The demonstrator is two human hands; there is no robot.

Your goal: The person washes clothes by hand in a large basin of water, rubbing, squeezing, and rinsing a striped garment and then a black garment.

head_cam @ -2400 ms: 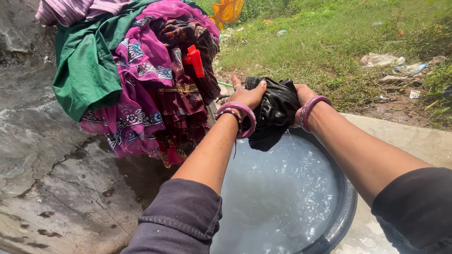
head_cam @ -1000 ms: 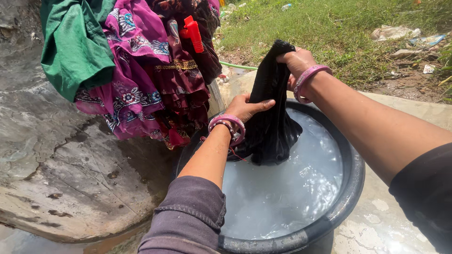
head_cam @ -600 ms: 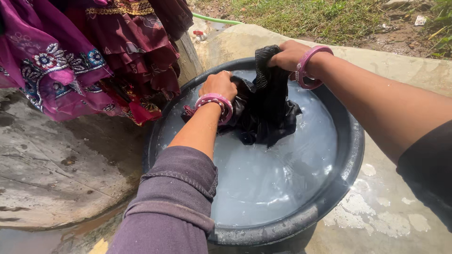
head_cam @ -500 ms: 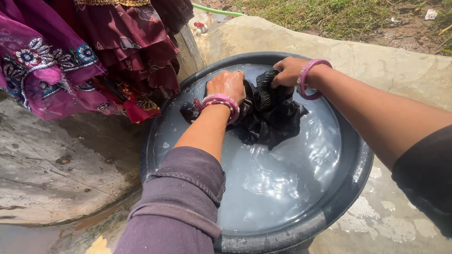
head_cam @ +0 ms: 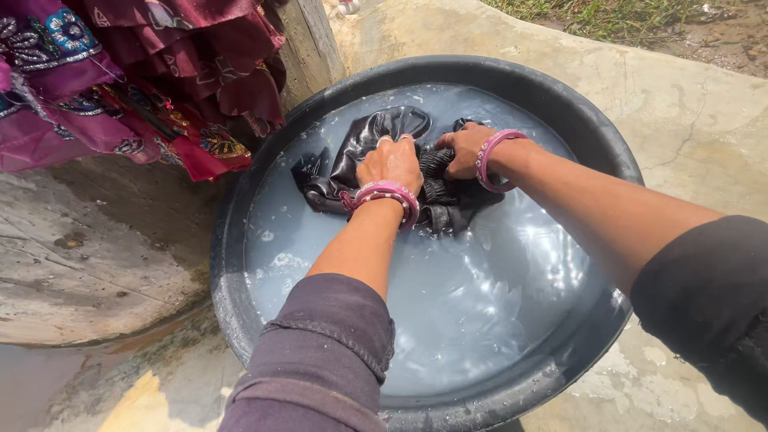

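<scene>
Cloth (head_cam: 352, 160) lay at the tub's (head_cam: 560, 104) twelve o'clock; left hand (head_cam: 390, 162) and right hand (head_cam: 464, 150) clenched it underwater for soaking

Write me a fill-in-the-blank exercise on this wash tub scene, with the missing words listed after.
1. Both hands press a ____ cloth into the water.
2. The left hand and the right hand each wear a ____ bangle at the wrist.
3. The water sits in a round, dark ____.
4. The maroon and purple clothes hang to the ____ of the tub in the picture.

Missing words: black; pink; tub; left
</scene>
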